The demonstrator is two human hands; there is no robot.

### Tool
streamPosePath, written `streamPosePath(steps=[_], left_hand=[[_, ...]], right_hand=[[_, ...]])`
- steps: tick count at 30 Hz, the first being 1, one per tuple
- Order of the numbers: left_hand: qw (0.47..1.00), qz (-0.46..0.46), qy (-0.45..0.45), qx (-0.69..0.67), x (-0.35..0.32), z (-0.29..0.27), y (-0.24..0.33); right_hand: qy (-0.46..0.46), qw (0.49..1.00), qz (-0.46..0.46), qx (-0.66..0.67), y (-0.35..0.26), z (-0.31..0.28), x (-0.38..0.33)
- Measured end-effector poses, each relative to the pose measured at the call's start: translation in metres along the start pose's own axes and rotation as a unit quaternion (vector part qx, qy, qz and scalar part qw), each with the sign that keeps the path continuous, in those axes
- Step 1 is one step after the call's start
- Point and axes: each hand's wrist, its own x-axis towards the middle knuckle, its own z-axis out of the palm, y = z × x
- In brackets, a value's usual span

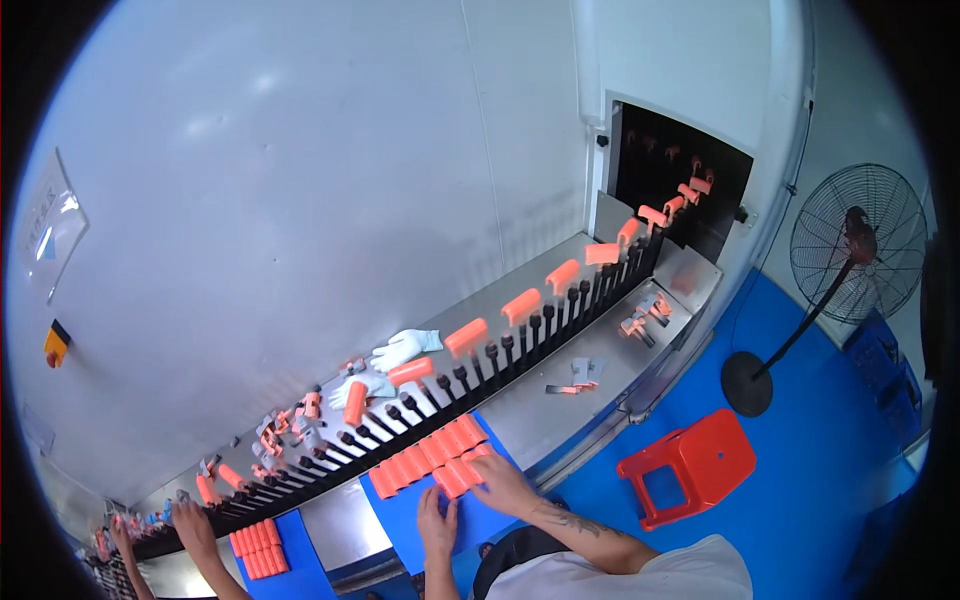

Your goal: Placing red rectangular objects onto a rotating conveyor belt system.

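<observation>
Orange parts lie in two rows on the blue mat; the nearer row is shorter, so arranging seems unfinished. Right hand touches it, grip unclear; left hand is loosely open.

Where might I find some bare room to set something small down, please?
The blue mat is bare between the left hand and right forearm, below the orange parts. The steel ledge is free between that mat and the small grey-and-orange pieces. It is crowded where the orange parts lie in rows and along the black spindles.
</observation>
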Motion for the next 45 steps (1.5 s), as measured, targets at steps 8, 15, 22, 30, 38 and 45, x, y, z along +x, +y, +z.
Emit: streamPosePath(steps=[8, 15, 22, 30, 38, 45], left_hand=[[0.944, 0.302, 0.082, 0.107, 0.117, -0.01, 0.143], [0.909, 0.247, -0.02, 0.334, 0.241, -0.001, 0.237], [0.953, 0.112, -0.002, 0.281, 0.251, 0.002, 0.25], [0.965, 0.109, 0.117, 0.208, 0.211, 0.011, 0.268], [0.976, 0.044, 0.037, 0.211, 0.214, 0.0, 0.273], [0.863, 0.147, 0.208, 0.437, 0.168, 0.044, 0.297]], right_hand=[[0.23, 0.968, 0.079, 0.068, 0.042, -0.153, 0.154], [0.064, 0.995, 0.001, -0.072, 0.074, -0.204, 0.231], [-0.066, 0.986, 0.003, -0.151, 0.075, -0.226, 0.259], [-0.047, 0.912, 0.06, 0.404, 0.109, -0.273, 0.132], [-0.19, 0.783, 0.345, 0.482, 0.195, -0.26, -0.023], [-0.16, 0.873, 0.265, 0.377, 0.217, -0.311, -0.023]])
